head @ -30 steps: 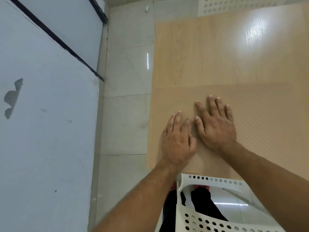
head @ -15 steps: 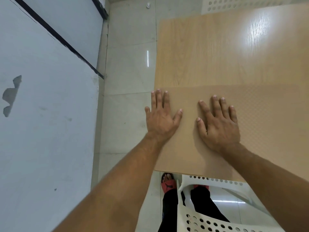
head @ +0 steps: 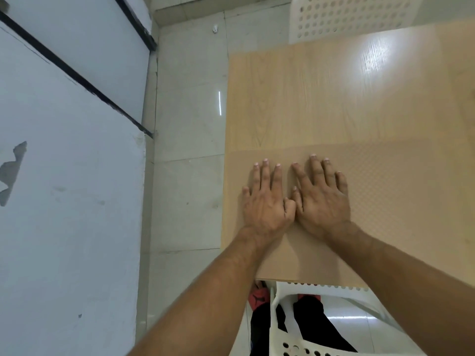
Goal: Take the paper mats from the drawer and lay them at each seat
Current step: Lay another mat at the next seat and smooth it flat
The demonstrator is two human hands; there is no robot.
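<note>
Both our hands lie flat with straight fingers, gripping nothing: our left hand (head: pixel 267 201) and, just beside it, our right hand (head: pixel 321 199) press the tan dimpled paper mat (head: pixel 401 201) onto the pale wood-grain table (head: pixel 308 98) at its near edge. We judge that we are smoothing this seat's mat. The next move calls for a fresh mat at another seat.

1. Paper mat (head: pixel 398 196): right part cut off by the frame edge; patches hidden under the left hand (head: pixel 264 201) and right hand (head: pixel 321 199).
2. Far chair (head: pixel 347 16): cut off by the top edge, lower part hidden behind the table (head: pixel 308 98).
3. Small white object (head: pixel 215 28) on the floor (head: pixel 190 124): too small to identify.
4. Near chair (head: pixel 347 292): cut off by the bottom edge.
</note>
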